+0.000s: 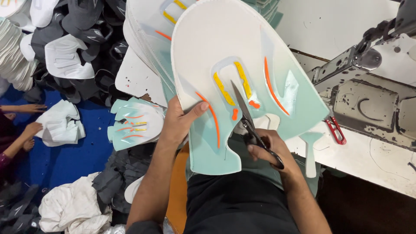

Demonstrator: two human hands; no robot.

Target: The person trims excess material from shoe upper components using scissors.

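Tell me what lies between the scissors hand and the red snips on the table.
In the head view, between the right hand and the red snips lies the mint edge of the held shoe upper, with a mint tab hanging below.

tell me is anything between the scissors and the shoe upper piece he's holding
Nothing visible: the scissors in the right hand already lie with their blades on the mint and white shoe upper, which the left hand grips at its edge.

The shoe upper panel (242, 56) lies over a stack of panels (147, 39). Scissors (253, 125) sit near its middle. Right stands the sewing machine (368, 95) on the counter (372, 160), clippers (336, 130) beside it.
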